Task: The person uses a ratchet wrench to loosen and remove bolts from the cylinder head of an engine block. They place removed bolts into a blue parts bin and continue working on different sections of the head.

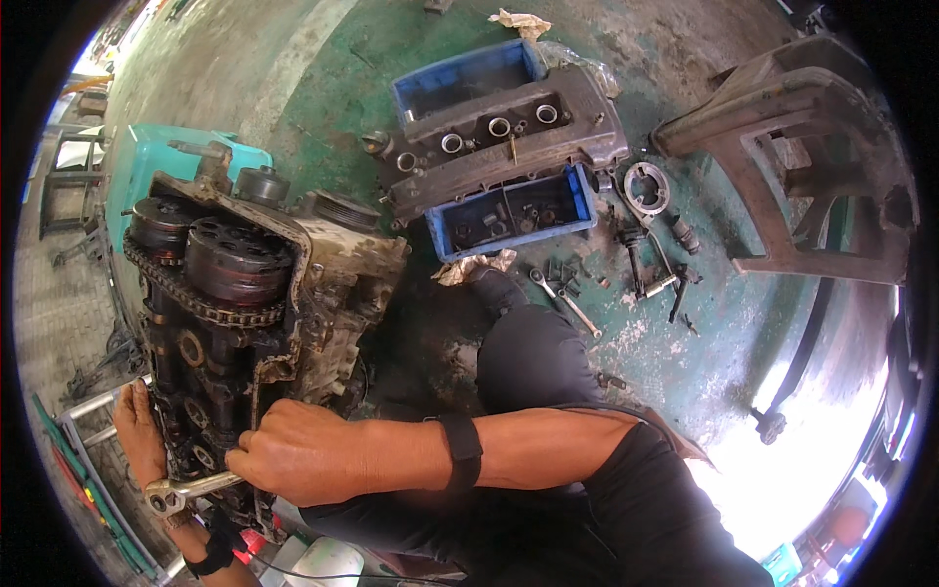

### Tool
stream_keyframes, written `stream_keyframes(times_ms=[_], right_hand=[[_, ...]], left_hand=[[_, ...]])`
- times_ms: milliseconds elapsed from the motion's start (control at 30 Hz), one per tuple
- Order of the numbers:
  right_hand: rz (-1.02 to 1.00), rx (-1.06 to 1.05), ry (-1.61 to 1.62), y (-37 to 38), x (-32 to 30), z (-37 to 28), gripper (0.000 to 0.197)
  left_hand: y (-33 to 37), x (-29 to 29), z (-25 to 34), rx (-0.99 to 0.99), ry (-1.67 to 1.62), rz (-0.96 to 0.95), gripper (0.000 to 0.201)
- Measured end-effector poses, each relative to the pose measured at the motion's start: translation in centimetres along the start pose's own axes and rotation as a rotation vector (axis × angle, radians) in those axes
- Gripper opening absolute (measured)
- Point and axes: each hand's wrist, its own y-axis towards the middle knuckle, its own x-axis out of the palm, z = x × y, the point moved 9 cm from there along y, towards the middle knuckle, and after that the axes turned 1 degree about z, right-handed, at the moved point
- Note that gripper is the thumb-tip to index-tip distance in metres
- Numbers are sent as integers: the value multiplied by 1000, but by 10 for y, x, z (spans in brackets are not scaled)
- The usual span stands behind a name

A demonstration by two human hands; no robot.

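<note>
My right hand (293, 452) is closed around the handle of a ratchet wrench (207, 484). The wrench lies roughly level across the near end of a dirty, oil-blackened engine (337, 284). Its round head sits in front of my left wrist; whether it is seated on a bolt is hidden. Against the engine's left side rests my left hand (140, 435), palm inward and fingers stretched out, holding no tool. At the engine's far end are two dark round cam gears (240, 256) with a timing chain (220, 311) around them.
Ahead on the green floor, a valve cover (509, 137) lies across blue trays (509, 220). Loose wrenches (572, 305), small bolts and a metal ring (647, 188) lie to the right. A brown plastic stool (792, 166) stands far right, a teal crate (147, 161) behind the engine.
</note>
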Motion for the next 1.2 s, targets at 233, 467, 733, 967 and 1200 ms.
stream_keyframes(times_ms=[233,467,733,967,1200], right_hand=[[25,-9,-5,-1,1,-1,11],[-21,2,-14,-1,5,0,11],[-44,5,-20,0,7,1,11],[-46,8,-4,-1,9,1,11],[-44,4,-8,-1,8,2,11]], left_hand=[[-12,-1,1,112,-367,-18,41],[-9,-3,8,114,-320,17,32],[-14,-13,2,94,-369,192,36],[-15,-3,2,97,-349,-77,38],[-6,-7,-22,-102,-341,108,54]])
